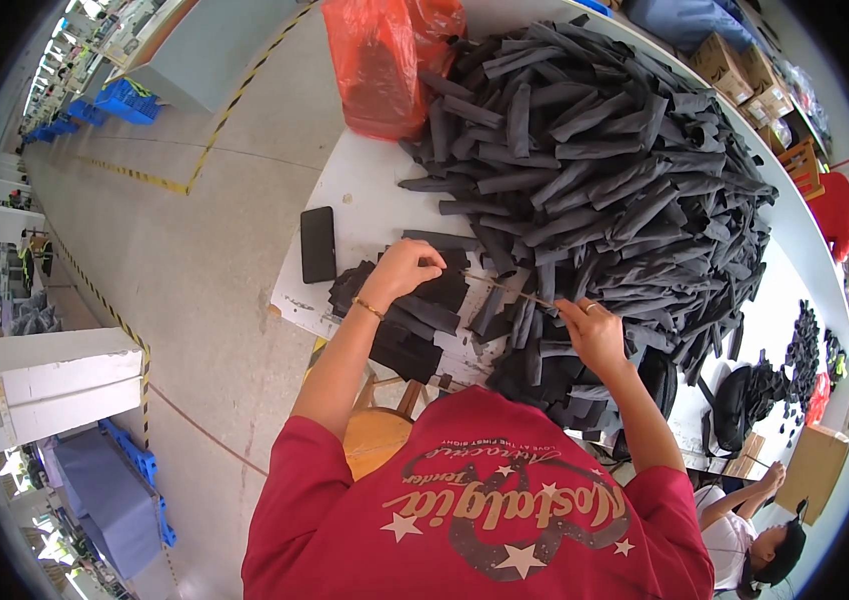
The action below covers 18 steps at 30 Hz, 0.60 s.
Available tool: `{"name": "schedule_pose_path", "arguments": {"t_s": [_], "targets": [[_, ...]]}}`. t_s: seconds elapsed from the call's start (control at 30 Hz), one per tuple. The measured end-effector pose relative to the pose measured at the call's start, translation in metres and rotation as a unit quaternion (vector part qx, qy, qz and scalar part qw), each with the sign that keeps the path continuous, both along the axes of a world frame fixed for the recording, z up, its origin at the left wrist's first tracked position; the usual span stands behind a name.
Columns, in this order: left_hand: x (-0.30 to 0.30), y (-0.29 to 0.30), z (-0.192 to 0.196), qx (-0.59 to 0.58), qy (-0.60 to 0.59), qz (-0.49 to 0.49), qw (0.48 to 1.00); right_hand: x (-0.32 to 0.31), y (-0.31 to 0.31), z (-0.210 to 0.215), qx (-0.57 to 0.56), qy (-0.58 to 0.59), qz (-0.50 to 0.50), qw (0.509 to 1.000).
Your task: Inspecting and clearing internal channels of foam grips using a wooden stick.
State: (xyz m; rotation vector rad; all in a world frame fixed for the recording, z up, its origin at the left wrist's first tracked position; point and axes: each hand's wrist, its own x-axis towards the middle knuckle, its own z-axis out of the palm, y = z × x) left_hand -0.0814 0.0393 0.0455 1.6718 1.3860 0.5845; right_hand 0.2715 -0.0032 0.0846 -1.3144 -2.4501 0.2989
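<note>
A thin brownish rod [507, 288] runs slantwise between my hands, over the worktable. My right hand [593, 330] grips its near right end with bent fingers. At the other end my left hand [410, 270] is closed in a pinch; whether it holds the rod's tip or a bit of dark cloth cannot be told. Under and around the left hand lie flat dark fabric pieces [407, 345]. Just beyond both hands rises a big heap of dark grey fabric tubes [585, 170], some reaching down beside my right hand.
A black phone [319, 245] lies near the white table's [355, 190] left edge. An orange-red plastic bag [380, 75] stands at the far left corner. Behind my left arm is a wooden stool [375, 438]. Black bags [735, 405] lie at right, near another person [760, 540].
</note>
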Motion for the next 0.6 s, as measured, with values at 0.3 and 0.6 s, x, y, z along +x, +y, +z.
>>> {"name": "schedule_pose_path", "arguments": {"t_s": [0.3,0.6], "targets": [[0.060,-0.017,0.022,0.097,0.008,-0.133,0.986,-0.065,-0.005,-0.043,-0.097,0.178,0.016,0.979],[0.081,-0.067,-0.017,-0.152,-0.700,0.366,0.594,-0.106,-0.044,-0.048,-0.341,0.303,-0.095,0.885]]}}
